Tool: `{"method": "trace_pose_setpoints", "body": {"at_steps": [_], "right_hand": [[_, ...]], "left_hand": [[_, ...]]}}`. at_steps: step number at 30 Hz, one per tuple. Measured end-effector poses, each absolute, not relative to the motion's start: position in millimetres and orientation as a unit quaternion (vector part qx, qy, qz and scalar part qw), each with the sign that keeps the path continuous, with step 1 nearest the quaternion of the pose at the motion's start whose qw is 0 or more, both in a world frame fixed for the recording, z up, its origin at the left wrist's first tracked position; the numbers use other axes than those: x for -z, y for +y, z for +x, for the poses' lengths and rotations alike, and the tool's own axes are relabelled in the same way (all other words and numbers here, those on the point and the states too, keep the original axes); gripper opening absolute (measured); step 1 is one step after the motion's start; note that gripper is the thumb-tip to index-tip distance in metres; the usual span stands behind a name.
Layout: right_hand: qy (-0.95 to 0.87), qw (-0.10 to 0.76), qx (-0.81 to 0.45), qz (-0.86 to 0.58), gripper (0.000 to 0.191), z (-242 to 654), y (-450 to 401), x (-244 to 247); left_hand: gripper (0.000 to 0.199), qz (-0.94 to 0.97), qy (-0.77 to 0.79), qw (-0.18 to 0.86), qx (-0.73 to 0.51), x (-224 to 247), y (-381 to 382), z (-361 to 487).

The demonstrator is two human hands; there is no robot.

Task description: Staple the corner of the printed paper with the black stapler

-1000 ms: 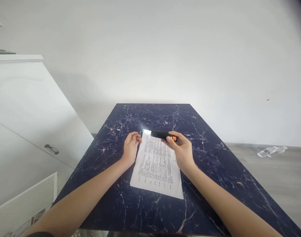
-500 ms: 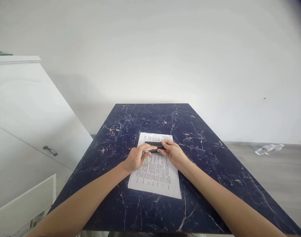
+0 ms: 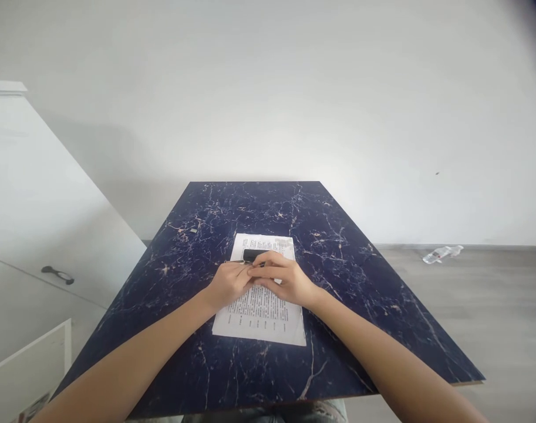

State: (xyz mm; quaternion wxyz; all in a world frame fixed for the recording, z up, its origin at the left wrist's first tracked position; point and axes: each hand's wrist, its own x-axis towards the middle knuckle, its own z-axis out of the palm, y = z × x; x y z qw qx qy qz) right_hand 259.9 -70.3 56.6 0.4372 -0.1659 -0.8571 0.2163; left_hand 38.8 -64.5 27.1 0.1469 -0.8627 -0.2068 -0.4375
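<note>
Printed sheets of paper (image 3: 259,320) lie on the dark blue marbled table (image 3: 347,346). Above the paper, a black elongated tool that looks like a stapler (image 3: 251,254) is largely hidden by my hands. A thin, metallic-looking strip (image 3: 233,261) juts out to its left. My left hand (image 3: 230,283) is closed around the near side of the stapler. My right hand (image 3: 285,279) meets it from the right, fingers curled over the stapler and touching the left fingers. What lies between the fingertips cannot be made out.
A white cabinet (image 3: 43,194) with a dark handle (image 3: 57,274) stands at the left, with a white-framed panel (image 3: 34,364) below it. A white wall (image 3: 268,88) rises behind the table. On the floor at the right lies a clear plastic bottle (image 3: 439,254).
My right hand has slid left over the stapler to meet my left hand. A thin strip now shows at the left. The whole view has shifted slightly.
</note>
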Motion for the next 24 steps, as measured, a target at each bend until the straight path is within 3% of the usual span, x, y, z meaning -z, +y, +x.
{"method": "trace_pose_setpoints", "body": {"at_steps": [5,8,12,14,18,21,24], "right_hand": [[-0.825,0.486,-0.217,-0.192,0.016,252,-73,-59],[-0.769,0.514,-0.247,-0.29,0.009,270,-56,-63],[-0.59,0.566,-0.267,-0.511,0.021,337,-6,-48],[-0.532,0.536,-0.219,-0.618,0.024,380,17,-34],[-0.483,0.513,-0.162,-0.691,0.031,447,41,-7],[-0.477,0.495,-0.118,-0.716,0.03,466,45,5],[-0.479,0.48,-0.072,-0.731,0.032,468,47,7]], "left_hand": [[0.009,-0.873,-0.22,0.116,0.42,-26,-66,39],[0.016,-0.856,-0.243,0.101,0.445,-30,-56,26],[0.018,-0.746,-0.511,0.117,0.411,-37,-22,-18],[0.026,-0.694,-0.623,0.117,0.342,-36,-2,-45],[0.055,-0.655,-0.731,0.047,0.184,-20,23,-78],[0.054,-0.668,-0.73,0.003,0.147,-10,28,-82],[0.05,-0.684,-0.705,0.012,0.188,-7,28,-78]]}}
